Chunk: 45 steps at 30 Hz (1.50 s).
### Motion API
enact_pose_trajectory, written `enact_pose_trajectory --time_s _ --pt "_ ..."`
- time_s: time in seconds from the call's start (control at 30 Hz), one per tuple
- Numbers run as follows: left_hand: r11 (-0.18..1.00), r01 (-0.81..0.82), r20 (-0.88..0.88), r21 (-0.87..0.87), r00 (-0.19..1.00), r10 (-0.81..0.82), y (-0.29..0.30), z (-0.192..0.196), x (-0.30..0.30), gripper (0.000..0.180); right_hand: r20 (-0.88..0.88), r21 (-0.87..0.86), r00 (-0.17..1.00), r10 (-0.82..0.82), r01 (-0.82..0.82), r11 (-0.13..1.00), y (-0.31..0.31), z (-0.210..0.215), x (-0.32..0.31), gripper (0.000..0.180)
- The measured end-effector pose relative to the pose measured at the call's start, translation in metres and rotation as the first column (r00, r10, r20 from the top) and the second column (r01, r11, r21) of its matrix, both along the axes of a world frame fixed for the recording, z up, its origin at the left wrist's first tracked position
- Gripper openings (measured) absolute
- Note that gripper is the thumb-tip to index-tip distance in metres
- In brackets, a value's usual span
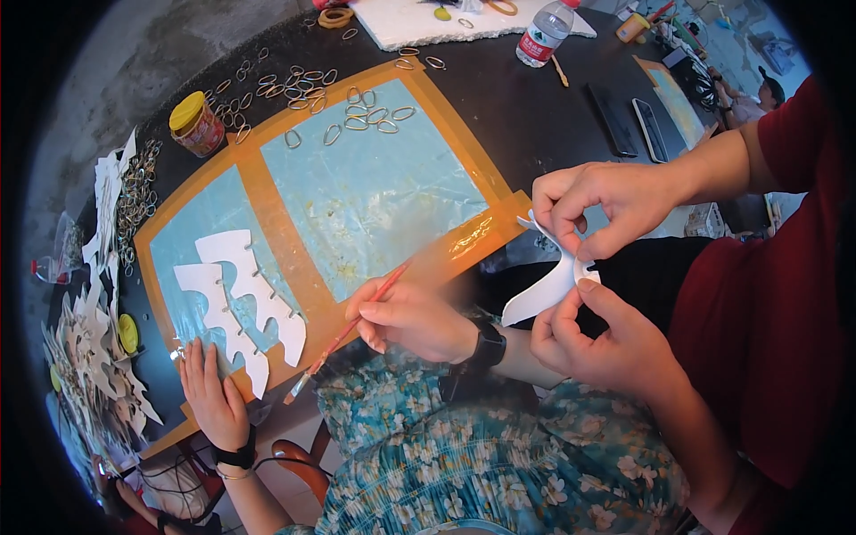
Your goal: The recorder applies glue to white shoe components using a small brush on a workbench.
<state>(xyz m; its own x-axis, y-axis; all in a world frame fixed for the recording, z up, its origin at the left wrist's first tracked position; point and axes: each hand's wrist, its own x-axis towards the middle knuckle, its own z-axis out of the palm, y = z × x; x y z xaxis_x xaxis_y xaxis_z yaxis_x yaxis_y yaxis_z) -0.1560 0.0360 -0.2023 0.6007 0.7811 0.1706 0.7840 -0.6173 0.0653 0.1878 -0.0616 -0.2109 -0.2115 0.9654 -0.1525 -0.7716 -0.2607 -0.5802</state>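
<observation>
My left hand (214,392) lies flat at the near left edge of the blue sheet (357,187), fingers spread. Just beside it, two white cut-out pieces (221,316) with jagged edges and small dark notches lie side by side. In my right hand (415,319) is a thin red-handled paintbrush (332,349), its bristle end pointing down and left over the table's near edge. To my right, a co-worker in a dark red shirt holds a curved white piece (548,290) between the fingertips of both hands (615,201).
Metal rings (370,111) are scattered across the sheet's far part and the dark table. A yellow-lidded jar (196,125) stands at the far left, near piled white cut-outs (94,366). At the far right are a water bottle (546,34) and two phones (649,129).
</observation>
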Motion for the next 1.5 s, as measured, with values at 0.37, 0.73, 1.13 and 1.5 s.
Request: enact_pose_trajectory --time_s 0.37,0.73,1.13,1.5 --pt "1.0 0.002 0.019 0.015 1.0 -0.002 0.001 -0.001 0.002 0.049 -0.006 -0.011 1.0 0.0 -0.001 1.0 -0.001 -0.001 0.001 0.018" --pt "1.0 0.004 0.003 0.012 1.0 -0.004 0.001 0.0 -0.001 0.049 0.006 -0.013 1.0 0.001 -0.001 1.0 -0.003 -0.001 -0.002 0.017" --pt "1.0 -0.005 0.007 0.012 1.0 0.005 0.0 0.0 -0.002 0.05 -0.003 -0.012 1.0 0.017 -0.018 1.0 -0.001 0.0 -0.004 0.018" --pt "1.0 0.002 0.031 0.008 1.0 -0.002 -0.001 0.0 0.0 0.051 0.005 0.004 1.0 0.021 -0.021 1.0 -0.001 -0.004 -0.004 0.018"
